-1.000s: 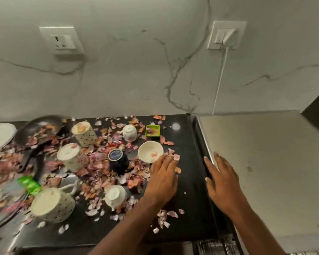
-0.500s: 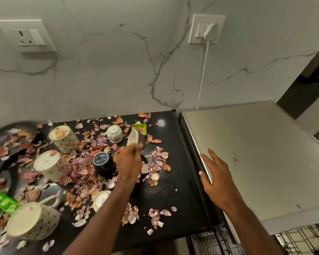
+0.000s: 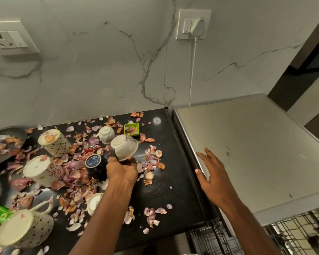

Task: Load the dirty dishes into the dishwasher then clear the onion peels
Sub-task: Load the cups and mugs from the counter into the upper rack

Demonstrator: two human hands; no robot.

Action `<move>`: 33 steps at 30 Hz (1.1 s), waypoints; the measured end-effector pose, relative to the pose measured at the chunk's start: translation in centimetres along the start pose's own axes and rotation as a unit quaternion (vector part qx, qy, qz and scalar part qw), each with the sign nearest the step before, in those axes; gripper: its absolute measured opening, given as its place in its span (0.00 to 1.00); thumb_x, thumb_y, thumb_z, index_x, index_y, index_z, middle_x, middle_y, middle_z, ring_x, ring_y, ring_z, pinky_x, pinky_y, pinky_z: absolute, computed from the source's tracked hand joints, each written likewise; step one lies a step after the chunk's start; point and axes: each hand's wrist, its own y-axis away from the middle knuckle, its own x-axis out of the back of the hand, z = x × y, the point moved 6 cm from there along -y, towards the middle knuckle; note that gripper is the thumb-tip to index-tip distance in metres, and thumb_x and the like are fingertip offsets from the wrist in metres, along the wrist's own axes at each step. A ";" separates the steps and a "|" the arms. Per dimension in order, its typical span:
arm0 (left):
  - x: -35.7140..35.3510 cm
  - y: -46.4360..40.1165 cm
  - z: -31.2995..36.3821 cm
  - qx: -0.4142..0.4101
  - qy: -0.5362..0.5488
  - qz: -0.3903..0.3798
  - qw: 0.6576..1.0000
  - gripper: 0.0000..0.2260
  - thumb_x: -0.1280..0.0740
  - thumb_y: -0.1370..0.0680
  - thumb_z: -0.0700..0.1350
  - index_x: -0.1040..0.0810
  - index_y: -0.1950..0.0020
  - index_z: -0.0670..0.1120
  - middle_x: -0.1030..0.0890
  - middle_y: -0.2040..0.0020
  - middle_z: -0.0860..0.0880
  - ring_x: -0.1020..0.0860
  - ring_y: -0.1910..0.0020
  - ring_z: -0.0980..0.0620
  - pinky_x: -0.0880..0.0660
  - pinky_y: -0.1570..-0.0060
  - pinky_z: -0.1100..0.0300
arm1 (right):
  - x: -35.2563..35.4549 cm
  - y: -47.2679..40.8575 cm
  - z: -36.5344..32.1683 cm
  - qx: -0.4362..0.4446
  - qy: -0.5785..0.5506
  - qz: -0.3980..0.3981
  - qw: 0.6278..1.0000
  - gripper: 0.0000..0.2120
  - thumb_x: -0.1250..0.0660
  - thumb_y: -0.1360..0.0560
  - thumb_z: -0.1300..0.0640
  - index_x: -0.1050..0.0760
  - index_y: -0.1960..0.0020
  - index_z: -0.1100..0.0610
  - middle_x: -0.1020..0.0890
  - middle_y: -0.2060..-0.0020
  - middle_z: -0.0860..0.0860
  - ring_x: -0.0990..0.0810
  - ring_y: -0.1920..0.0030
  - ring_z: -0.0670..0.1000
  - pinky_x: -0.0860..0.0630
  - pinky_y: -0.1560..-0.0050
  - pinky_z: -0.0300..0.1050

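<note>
My left hand grips a small cream bowl by its rim and holds it lifted and tipped over, its base facing me, above the black counter. Onion peels lie scattered under and right of it. My right hand hovers with fingers spread over the left edge of the steel dishwasher top. A wire dishwasher rack shows at the bottom right. A dark blue cup lies just left of my left hand.
Several patterned mugs and small white cups lie overturned among peels on the left. A green square dish sits near the wall. A dark pan lies at far left. A white cord hangs from a wall plug.
My left hand took hold of the cream bowl, lifted it off the counter and tipped it over; peels fell out below. The right hand stayed by the dishwasher edge.
</note>
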 end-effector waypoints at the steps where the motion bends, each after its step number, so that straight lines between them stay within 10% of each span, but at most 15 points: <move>1: -0.2 0.4 -0.3 -0.004 -0.023 -0.016 1.000 0.16 0.47 0.12 0.51 0.23 0.33 0.50 0.19 0.35 0.47 0.20 0.46 0.51 0.26 0.58 0.61 | 0.1 0.1 0.0 0.000 -0.003 -0.001 1.000 0.27 0.35 0.17 0.52 0.37 0.20 0.43 0.43 0.19 0.39 0.46 0.19 0.43 0.46 0.25 0.44; 7: -2.5 4.5 -4.6 -0.007 -0.177 -0.153 0.972 0.16 0.47 0.12 0.52 0.21 0.37 0.48 0.14 0.42 0.46 0.18 0.42 0.48 0.24 0.47 0.55 | 1.2 0.9 1.1 0.002 -0.016 0.001 1.000 0.27 0.35 0.16 0.50 0.38 0.20 0.41 0.36 0.22 0.38 0.42 0.22 0.39 0.44 0.24 0.40; 12: -4.8 8.0 -11.3 0.028 -0.364 -0.326 0.872 0.20 0.40 0.18 0.53 0.21 0.33 0.43 0.16 0.38 0.43 0.19 0.42 0.46 0.23 0.41 0.50 | 3.8 2.0 2.7 -0.052 -0.140 0.050 0.988 0.22 0.36 0.17 0.42 0.30 0.24 0.43 0.25 0.29 0.38 0.28 0.30 0.37 0.31 0.27 0.41; 17: -5.1 12.2 -19.8 0.092 -0.456 -0.431 0.773 0.17 0.43 0.15 0.48 0.19 0.38 0.40 0.14 0.43 0.42 0.16 0.43 0.47 0.19 0.40 0.53 | 7.2 4.6 5.6 -0.168 -0.521 0.096 0.831 0.16 0.39 0.16 0.46 0.17 0.41 0.53 0.13 0.45 0.55 0.14 0.43 0.55 0.19 0.39 0.54; 22: -3.8 13.3 -26.5 0.117 -0.546 -0.499 0.663 0.16 0.39 0.17 0.48 0.19 0.36 0.42 0.15 0.41 0.42 0.17 0.41 0.45 0.21 0.37 0.50 | 11.7 10.2 10.8 -0.192 -0.589 0.178 0.764 0.10 0.32 0.23 0.54 0.15 0.49 0.58 0.14 0.49 0.59 0.16 0.47 0.56 0.18 0.43 0.53; 28: -0.2 14.4 -34.6 0.036 -0.709 -0.567 0.418 0.13 0.36 0.15 0.40 0.22 0.33 0.54 0.17 0.38 0.57 0.18 0.39 0.54 0.20 0.41 0.56 | 16.8 19.3 15.5 -0.171 -0.297 0.220 0.913 0.08 0.30 0.20 0.56 0.15 0.44 0.58 0.12 0.52 0.52 0.14 0.52 0.47 0.18 0.49 0.43; 33: 1.7 17.5 -39.8 0.018 -0.736 -0.598 0.317 0.11 0.34 0.16 0.44 0.19 0.38 0.58 0.17 0.41 0.63 0.20 0.40 0.64 0.24 0.38 0.59 | 17.1 25.0 18.3 -0.082 0.093 0.266 0.956 0.10 0.28 0.23 0.49 0.14 0.44 0.48 0.14 0.52 0.44 0.20 0.49 0.44 0.25 0.47 0.38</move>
